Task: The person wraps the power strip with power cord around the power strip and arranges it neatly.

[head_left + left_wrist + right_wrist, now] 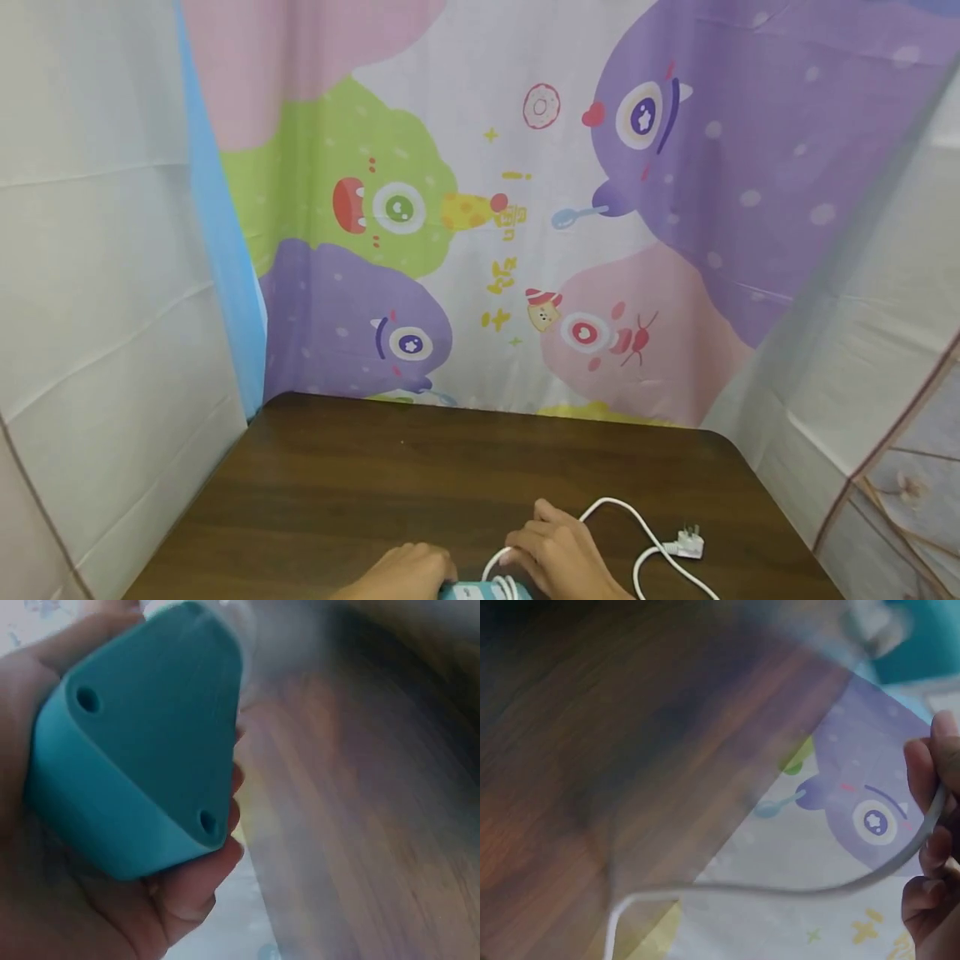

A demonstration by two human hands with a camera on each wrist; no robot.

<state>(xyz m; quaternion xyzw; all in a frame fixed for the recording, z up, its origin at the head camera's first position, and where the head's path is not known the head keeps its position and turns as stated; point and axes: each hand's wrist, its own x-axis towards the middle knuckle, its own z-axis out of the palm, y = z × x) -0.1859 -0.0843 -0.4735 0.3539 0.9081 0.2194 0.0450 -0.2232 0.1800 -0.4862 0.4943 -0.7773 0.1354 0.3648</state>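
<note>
My left hand [411, 572] grips a teal power strip [154, 750] at the near edge of the head view. In the left wrist view its smooth triangular face with two holes shows, fingers curled behind it. Loops of white cord [504, 587] lie over the strip. Beside it on the right, my right hand [561, 552] pinches the cord between thumb and fingers, as the right wrist view also shows. From there the cord runs over the table to a white plug [688, 544] with its prongs pointing away. The strip's lower part is cut off in the head view.
The dark wooden table [420, 467] has rounded far corners. Behind it hangs a curtain [480, 108] printed with cartoon monsters. Pale fabric walls [97, 292] close in both sides. Loose cord curves across the table's right side.
</note>
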